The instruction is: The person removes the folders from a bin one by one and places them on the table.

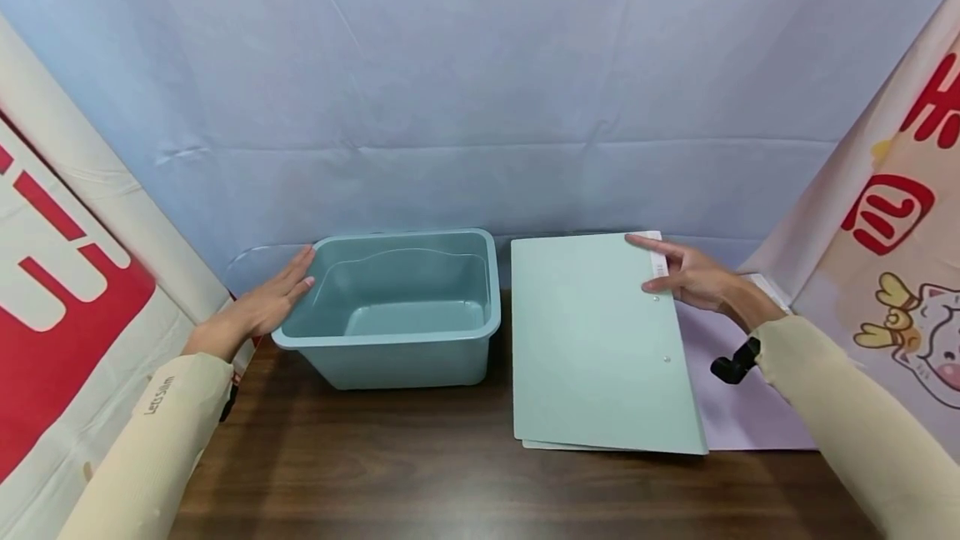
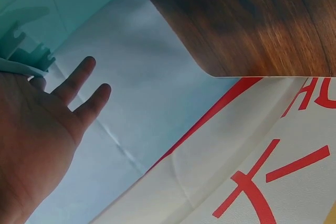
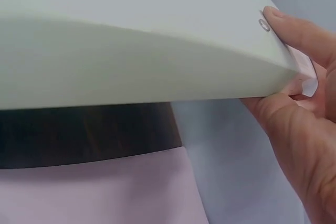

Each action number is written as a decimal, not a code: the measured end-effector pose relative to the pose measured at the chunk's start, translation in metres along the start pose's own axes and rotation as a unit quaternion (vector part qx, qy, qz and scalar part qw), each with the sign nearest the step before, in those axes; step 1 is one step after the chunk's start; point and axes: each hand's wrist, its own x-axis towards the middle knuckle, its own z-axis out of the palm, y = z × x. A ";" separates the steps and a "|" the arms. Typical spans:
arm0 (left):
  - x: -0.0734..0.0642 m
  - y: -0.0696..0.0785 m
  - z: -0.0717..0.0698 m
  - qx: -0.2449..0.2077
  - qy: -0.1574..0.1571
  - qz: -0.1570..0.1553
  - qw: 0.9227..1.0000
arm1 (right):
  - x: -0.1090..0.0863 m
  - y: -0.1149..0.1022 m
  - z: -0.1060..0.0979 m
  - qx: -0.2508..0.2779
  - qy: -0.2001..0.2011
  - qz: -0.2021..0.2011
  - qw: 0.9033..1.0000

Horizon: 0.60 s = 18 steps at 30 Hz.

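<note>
A blue-green plastic basin [image 1: 405, 362] stands upright at the left of the table, and its visible floor is bare. My left hand [image 1: 258, 305] touches the basin's left rim with fingers extended; the left wrist view shows spread fingers. To the basin's right is a pale green file folder [image 1: 592, 340] with small metal rivets near its right edge. My right hand [image 1: 697, 280] pinches this folder by its upper right edge, at a white label. In the right wrist view, the folder [image 3: 131, 66] is lifted above a lilac folder [image 3: 100, 192]. Part of the lilac folder is hidden underneath.
The dark wooden table [image 1: 360, 457] carries everything and has a rounded corner at the left. A pale blue cloth [image 1: 465, 90] hangs close behind. Printed banners, one at the left [image 1: 67, 273] and one at the right [image 1: 900, 273], flank the table. A black strap piece [image 1: 735, 361] hangs at the right wrist.
</note>
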 end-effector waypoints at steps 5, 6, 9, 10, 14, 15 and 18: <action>0.000 -0.001 0.001 0.002 0.003 0.000 1.000 | 0.004 0.009 0.003 -0.005 0.004 0.016 1.000; 0.000 -0.001 0.001 0.001 0.004 0.001 1.000 | 0.006 0.010 0.003 -0.006 0.005 0.019 1.000; 0.001 -0.001 0.002 0.001 0.006 0.004 1.000 | 0.009 0.015 0.003 -0.026 0.023 0.031 0.999; 0.001 -0.001 0.002 0.000 0.006 0.005 1.000 | 0.010 0.017 0.004 -0.036 0.029 0.036 0.998; 0.001 0.000 0.001 0.001 0.008 0.006 1.000 | 0.014 0.022 0.006 -0.081 0.056 0.059 0.993; 0.001 0.000 0.001 0.000 0.008 0.005 1.000 | 0.015 0.023 0.007 -0.090 0.059 0.064 0.992; 0.000 0.001 0.000 0.000 0.008 0.005 1.000 | 0.016 0.025 0.009 -0.120 0.068 0.078 0.987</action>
